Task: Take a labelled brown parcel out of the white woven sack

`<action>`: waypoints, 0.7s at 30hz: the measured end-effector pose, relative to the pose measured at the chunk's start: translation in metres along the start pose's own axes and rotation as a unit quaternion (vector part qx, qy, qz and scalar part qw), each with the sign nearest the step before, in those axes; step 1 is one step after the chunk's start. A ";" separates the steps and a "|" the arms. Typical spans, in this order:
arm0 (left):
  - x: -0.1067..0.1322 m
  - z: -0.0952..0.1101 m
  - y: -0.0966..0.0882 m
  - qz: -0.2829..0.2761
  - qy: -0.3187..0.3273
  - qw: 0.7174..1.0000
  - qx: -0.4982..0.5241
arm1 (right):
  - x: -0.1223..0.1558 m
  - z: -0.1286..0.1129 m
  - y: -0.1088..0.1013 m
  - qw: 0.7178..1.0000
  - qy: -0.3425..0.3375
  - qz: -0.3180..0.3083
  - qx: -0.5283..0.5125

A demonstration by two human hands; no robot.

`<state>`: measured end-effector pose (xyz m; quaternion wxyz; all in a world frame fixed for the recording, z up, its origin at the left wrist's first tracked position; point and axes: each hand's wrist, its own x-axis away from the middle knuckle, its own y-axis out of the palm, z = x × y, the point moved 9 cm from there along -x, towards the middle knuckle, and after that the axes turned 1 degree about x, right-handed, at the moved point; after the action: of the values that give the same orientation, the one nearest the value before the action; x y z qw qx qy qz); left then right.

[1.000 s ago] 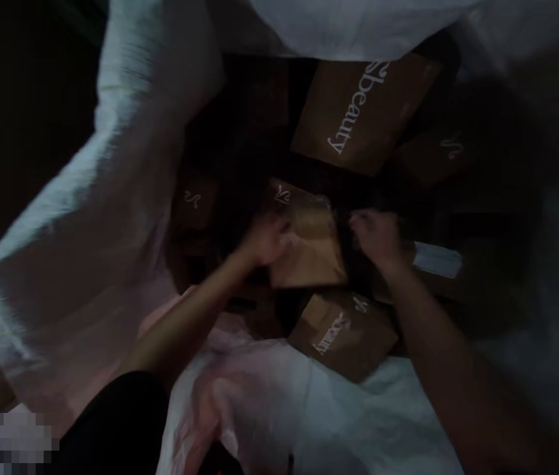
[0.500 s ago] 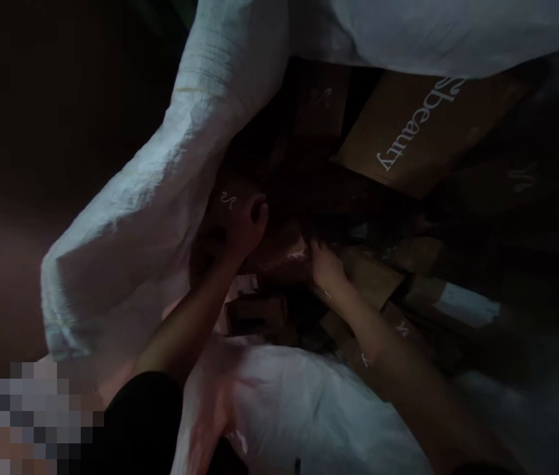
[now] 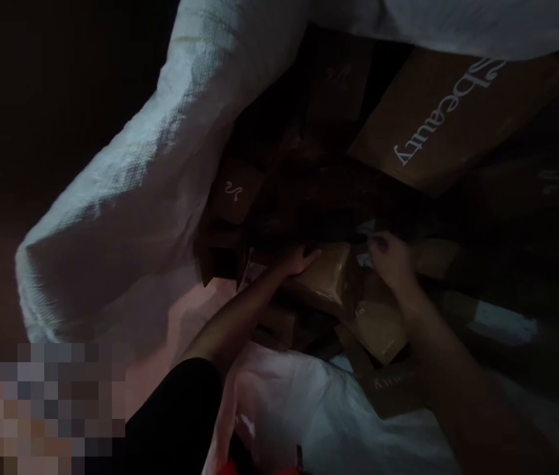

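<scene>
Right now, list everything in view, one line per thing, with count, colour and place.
sack: one, white woven, open, its mouth folded back around the boxes from left to top.
big box: one, brown with white "Beauty" lettering, upper right inside the sack.
small boxes: many, brown, some with a white logo, piled in the sack; exact count cannot be told in the dark.
held box: one, brown, centre of the pile, between the two hands.
label: one, white, on a box at the right.
sleeve: one, black, bottom centre.
left hand: on the held box's left edge.
right hand: at its right side, grip unclear.
</scene>
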<state>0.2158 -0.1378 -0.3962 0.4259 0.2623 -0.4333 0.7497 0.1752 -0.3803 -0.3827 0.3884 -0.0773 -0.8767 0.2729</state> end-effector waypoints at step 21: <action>0.021 0.004 -0.238 0.292 -0.113 0.930 -0.194 | 0.037 -0.112 0.128 0.878 -0.093 -0.446 0.147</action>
<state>0.4116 -0.0706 -0.2766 0.1796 0.1195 -0.6725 0.7080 0.2209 -0.2131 -0.3672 0.3926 0.4054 -0.8004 0.2024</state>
